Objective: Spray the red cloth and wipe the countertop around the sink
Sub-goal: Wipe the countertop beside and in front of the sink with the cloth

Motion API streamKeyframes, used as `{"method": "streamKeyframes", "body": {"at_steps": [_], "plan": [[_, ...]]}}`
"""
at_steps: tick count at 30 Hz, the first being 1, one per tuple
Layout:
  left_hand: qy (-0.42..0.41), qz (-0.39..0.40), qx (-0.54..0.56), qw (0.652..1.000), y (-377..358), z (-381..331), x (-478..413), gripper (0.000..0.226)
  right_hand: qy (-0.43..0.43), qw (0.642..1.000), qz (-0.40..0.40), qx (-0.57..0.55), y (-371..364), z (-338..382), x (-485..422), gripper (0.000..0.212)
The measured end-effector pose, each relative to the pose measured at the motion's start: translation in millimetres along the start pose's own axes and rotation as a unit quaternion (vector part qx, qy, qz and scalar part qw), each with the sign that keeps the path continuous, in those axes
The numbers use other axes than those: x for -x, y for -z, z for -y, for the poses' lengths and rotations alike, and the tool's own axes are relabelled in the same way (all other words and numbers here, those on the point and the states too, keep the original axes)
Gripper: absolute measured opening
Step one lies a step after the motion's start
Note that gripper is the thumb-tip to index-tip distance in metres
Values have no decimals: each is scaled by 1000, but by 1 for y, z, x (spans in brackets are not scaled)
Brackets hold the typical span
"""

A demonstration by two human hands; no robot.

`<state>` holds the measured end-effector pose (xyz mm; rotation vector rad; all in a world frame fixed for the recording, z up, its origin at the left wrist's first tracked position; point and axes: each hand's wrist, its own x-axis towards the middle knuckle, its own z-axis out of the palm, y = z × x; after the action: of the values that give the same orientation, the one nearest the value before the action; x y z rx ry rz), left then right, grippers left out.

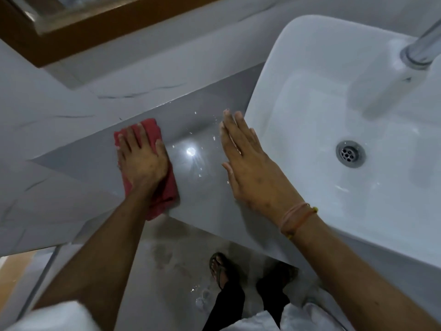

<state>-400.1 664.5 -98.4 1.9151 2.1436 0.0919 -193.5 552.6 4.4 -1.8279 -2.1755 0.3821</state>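
Red cloth (164,187) lies folded on the grey countertop (95,151), left of the white rectangular basin (274,96), its near end overhanging the front edge. Left hand (140,161) presses flat on top of the cloth, fingers spread and extended, not gripping it. Right hand (248,163) rests open, palm down, holding nothing, on the countertop just beside the basin wall. Water droplets (202,137) and a light reflection lie between the two hands. A chrome tap (422,46) stands over the basin; the drain (350,153) is visible.
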Motion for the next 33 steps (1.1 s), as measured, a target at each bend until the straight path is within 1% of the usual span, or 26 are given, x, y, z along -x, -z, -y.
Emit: {"method": "streamKeyframes", "body": {"at_steps": [2, 4, 6, 8, 11, 13, 17, 20, 24, 25, 27, 30, 31, 33], "plan": [[-21, 2, -3, 1000, -4, -14, 1, 64, 1, 1000, -3, 0, -1, 0, 0, 60], [-69, 12, -11, 997, -8, -19, 14, 65, 1, 1000, -1, -1, 0, -1, 1, 60], [-114, 17, -7, 993, -11, -16, 36, 66, 3, 1000, 2, 0, 0, -1, 1, 61], [-130, 20, -4, 991, -14, -6, 63, 66, 0, 1000, 3, -5, 0, -1, 0, 61], [-88, 26, -20, 996, -14, 16, 84, 65, -7, 1000, -5, -12, -1, 0, 0, 61], [-64, 20, -25, 997, -10, 25, 73, 62, -14, 1000, -13, -17, -1, 0, 1, 61], [-50, -5, -15, 999, -3, 25, 34, 58, -15, 1000, -14, -15, -1, 2, 1, 61], [-42, -15, -4, 999, 0, 11, 0, 58, -9, 1000, -15, -16, -2, 3, 0, 63], [-36, -12, 2, 999, -4, -31, -26, 58, -11, 1000, -13, -12, -2, 3, -1, 62], [-51, -6, 4, 999, -6, -40, -25, 59, -11, 1000, -10, -6, -2, 3, -1, 63], [-111, 19, -5, 994, -9, -49, -12, 60, -10, 1000, -2, -2, -2, 2, -1, 64], [-191, 49, -16, 980, -15, -40, 27, 61, -12, 1000, -1, -12, -1, 2, 0, 64], [-202, 54, -14, 978, -16, -31, 42, 61, -10, 1000, -4, -13, -1, 2, 1, 64], [-197, 56, -21, 979, -17, -9, 60, 61, -10, 1000, -10, -15, 0, 3, 0, 64]]}}
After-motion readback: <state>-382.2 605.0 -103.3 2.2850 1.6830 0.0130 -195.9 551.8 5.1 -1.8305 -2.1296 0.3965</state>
